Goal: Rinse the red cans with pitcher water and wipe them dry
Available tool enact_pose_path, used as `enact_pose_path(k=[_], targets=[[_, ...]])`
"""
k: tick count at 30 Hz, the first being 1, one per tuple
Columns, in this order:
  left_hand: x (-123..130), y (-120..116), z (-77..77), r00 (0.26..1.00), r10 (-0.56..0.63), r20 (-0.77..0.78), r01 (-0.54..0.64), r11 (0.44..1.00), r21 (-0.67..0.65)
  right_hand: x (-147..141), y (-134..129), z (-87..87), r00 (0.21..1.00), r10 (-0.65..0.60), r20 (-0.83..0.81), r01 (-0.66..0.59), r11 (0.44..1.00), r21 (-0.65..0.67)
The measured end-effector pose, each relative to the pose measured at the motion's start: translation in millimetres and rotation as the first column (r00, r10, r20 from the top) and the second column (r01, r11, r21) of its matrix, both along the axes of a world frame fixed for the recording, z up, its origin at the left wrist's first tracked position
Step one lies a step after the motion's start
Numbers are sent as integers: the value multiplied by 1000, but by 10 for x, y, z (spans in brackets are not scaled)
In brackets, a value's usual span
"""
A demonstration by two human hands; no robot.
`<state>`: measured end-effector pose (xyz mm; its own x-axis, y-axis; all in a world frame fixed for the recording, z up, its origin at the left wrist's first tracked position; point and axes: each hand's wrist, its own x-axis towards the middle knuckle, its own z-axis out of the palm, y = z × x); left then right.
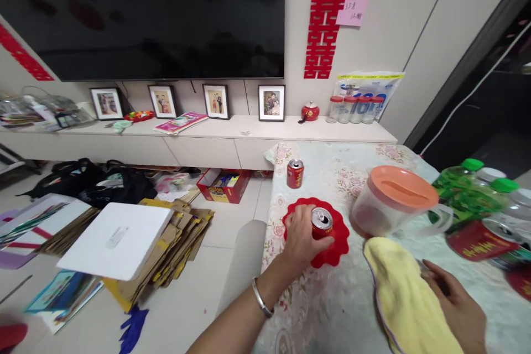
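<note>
My left hand (302, 232) is closed around an opened red drink can (322, 222). The can stands upright on or just over a scalloped red mat (341, 240). A second red can (295, 173) stands behind it on the floral tablecloth (332, 298). My right hand (458, 301), at the lower right, grips a yellow cloth (409, 296) from its right side; part of the fingers is hidden behind the cloth. Just beyond the cloth is a clear pitcher (375, 215) with an orange lid (402, 185).
Green-capped bottles (460, 180) and a larger red can (483, 239) crowd the table's right side. A white cabinet (224, 128) with picture frames and glass jars (350, 110) runs behind. On the floor lie flattened cardboard (182, 254), a white box (116, 238) and a red carton (224, 185).
</note>
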<state>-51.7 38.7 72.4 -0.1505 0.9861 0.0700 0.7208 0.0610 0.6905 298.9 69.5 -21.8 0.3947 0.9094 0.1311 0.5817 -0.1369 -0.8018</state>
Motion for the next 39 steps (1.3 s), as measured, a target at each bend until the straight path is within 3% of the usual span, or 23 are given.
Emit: enact_pose_path(k=[4,9,13,17,24,29,35,39], targets=[[-45,-53,-191,994,15,112,-23,997,69,-28,-17,-1,992,-76,-103,68,995,-74],[-19,-31,-388,980,-31,196,-15,974,228,-36,-27,-34,988,-88,-126,82,995,-47],[95,16,-520,952,15,306,-104,956,275,-49,-22,-68,986,-77,-147,75,997,-14],[198,36,-599,939,70,336,-179,935,306,-67,-18,-69,981,-76,-176,78,997,1],[219,69,-652,923,48,381,-182,929,323,-112,-50,-30,963,-60,-263,70,997,31],[178,77,-665,905,21,426,-174,930,324,-65,31,196,944,-33,-329,90,983,158],[163,64,-653,857,6,515,-169,947,272,-151,406,620,881,180,-438,-44,952,303],[151,66,-650,839,17,544,-165,961,224,-275,670,629,802,299,-517,-108,924,367]])
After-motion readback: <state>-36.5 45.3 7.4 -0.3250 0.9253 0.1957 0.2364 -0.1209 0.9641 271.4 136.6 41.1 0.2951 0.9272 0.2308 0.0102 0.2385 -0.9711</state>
